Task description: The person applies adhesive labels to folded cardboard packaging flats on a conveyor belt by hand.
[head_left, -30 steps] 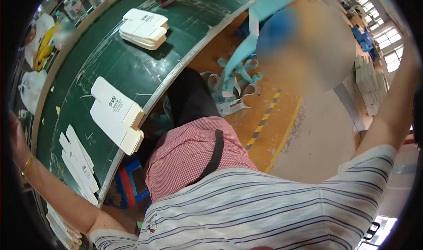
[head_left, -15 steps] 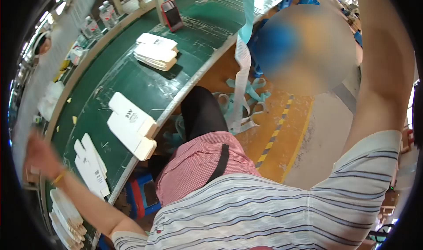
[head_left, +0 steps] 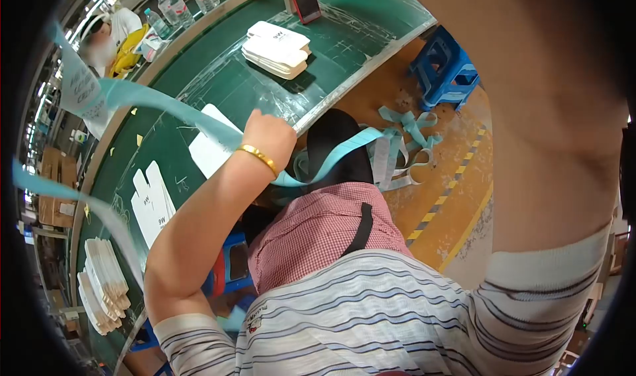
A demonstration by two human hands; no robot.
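Gripping the light-blue strip (head_left: 165,106), the left hand (head_left: 268,134) is closed above the green table (head_left: 218,78). The right hand is out of view, so its state cannot be told.

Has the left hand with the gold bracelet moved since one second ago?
Yes. The left hand came from the far edge of the green table to its near edge, gripping the blue strip.
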